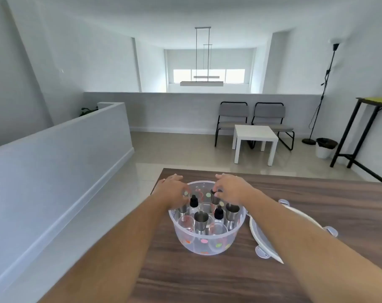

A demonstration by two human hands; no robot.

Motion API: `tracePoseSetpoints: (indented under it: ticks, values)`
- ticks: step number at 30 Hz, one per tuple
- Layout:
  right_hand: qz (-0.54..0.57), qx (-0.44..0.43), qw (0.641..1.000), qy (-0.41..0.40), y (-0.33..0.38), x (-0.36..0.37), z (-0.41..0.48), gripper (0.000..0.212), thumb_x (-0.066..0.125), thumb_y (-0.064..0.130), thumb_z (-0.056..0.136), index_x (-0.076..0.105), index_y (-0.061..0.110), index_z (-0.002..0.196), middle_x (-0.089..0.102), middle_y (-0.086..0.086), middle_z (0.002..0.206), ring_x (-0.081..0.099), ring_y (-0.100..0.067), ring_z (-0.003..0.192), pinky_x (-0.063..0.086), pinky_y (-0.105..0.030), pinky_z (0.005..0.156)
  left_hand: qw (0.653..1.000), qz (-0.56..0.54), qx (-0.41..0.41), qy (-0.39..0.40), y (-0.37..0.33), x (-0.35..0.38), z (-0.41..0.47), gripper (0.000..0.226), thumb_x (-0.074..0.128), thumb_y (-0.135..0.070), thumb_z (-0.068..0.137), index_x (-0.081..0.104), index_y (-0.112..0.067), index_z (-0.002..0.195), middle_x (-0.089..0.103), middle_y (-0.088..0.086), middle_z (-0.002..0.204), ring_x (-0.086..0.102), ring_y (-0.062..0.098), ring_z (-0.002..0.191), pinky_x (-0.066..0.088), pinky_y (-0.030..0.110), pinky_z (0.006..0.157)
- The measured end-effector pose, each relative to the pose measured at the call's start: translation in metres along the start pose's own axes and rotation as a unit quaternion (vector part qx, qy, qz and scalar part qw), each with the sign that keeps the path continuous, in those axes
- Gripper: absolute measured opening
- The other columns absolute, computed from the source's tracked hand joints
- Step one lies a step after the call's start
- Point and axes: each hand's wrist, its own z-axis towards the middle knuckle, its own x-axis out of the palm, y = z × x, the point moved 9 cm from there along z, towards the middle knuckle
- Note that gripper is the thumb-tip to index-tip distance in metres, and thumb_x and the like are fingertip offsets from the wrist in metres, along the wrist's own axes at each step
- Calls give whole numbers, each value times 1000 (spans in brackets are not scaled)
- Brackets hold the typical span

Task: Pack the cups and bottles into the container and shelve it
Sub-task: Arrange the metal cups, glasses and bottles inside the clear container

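A clear round container (207, 235), dotted with coloured spots, stood on the dark wood worktop (294, 215) near its left edge, already holding the task's things upright: several steel cups (201, 219) and at least two small black-capped bottles (194, 203) (some clear glasses seemed mixed in, though the plastic wall blurred them). Both bare forearms reached over it from the near side.

The left hand (174, 191) hovered over the rim at about 10 o'clock of the container, its fingers (181, 196) curled down among the cups there; whether they gripped one could not be told. The right hand (233, 189) was over the rim at about 1 o'clock, its fingers (218, 194) pinched narrowly on the dark top of a steel cup (215, 199) at the far side of the container.

The white lid (281, 228), with clear clip tabs, lay on the worktop just beside the container at 3 o'clock, partly under the right forearm.
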Motion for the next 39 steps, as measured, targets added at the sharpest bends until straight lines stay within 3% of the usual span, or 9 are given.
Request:
tracePoseSetpoints:
  ticks: [5, 10, 17, 26, 30, 34, 39]
  values:
    - [-23, 20, 1000, 3, -10, 10, 5, 29, 51, 30, 93, 62, 27, 120, 26, -1, 156, 21, -20, 144, 21, -48, 116, 1000, 4, -2, -16, 2, 6, 1, 40, 56, -38, 86, 52, -33, 126, 31, 2, 152, 21, 21, 142, 19, 46, 112]
    - [24, 30, 999, -17, -12, 16, 6, 29, 56, 29, 91, 63, 26, 119, 26, 1, 156, 31, -22, 139, 29, -44, 112, 999, -47, -11, -10, -1, 17, 1, 48, 57, -41, 86, 45, -32, 131, 33, 0, 149, 38, 22, 131, 32, 44, 107]
    - [84, 38, 995, -45, -14, 27, 3, 30, 59, 29, 90, 62, 24, 119, 24, 3, 157, 31, -22, 138, 29, -37, 110, 998, -65, -13, -11, -3, 25, 0, 47, 57, -40, 86, 44, -37, 131, 23, 3, 153, 27, 24, 138, 30, 48, 109]
    - [110, 47, 990, -76, -15, 23, -1, 26, 58, 27, 91, 65, 24, 115, 31, 4, 154, 36, -18, 135, 33, -31, 105, 998, -63, -11, -19, -3, 27, -5, 44, 60, -43, 84, 48, -39, 126, 24, 2, 154, 27, 25, 138, 29, 49, 109]
    - [106, 32, 990, -84, -10, 16, -6, 29, 59, 30, 90, 61, 26, 118, 34, 0, 152, 38, -20, 134, 34, -34, 105, 997, -71, -10, -23, -2, 27, -9, 42, 61, -43, 83, 50, -40, 124, 24, 0, 154, 29, 24, 138, 29, 51, 109]
    - [35, -12, 995, -92, 5, 3, -9, 24, 61, 37, 87, 61, 34, 110, 25, 0, 156, 19, -22, 144, 23, -47, 115, 997, -70, -12, -30, 0, 27, -11, 45, 63, -42, 81, 49, -41, 124, 23, -2, 155, 28, 23, 138, 28, 51, 110]
    - [-18, -27, 999, -13, 20, 15, -3, 18, 63, 42, 85, 71, 33, 99, 14, 0, 159, 4, -18, 147, 9, -46, 117, 997, -58, 0, -41, 0, 27, -13, 50, 66, -43, 79, 49, -40, 125, 25, -2, 154, 31, 23, 137, 30, 48, 110]
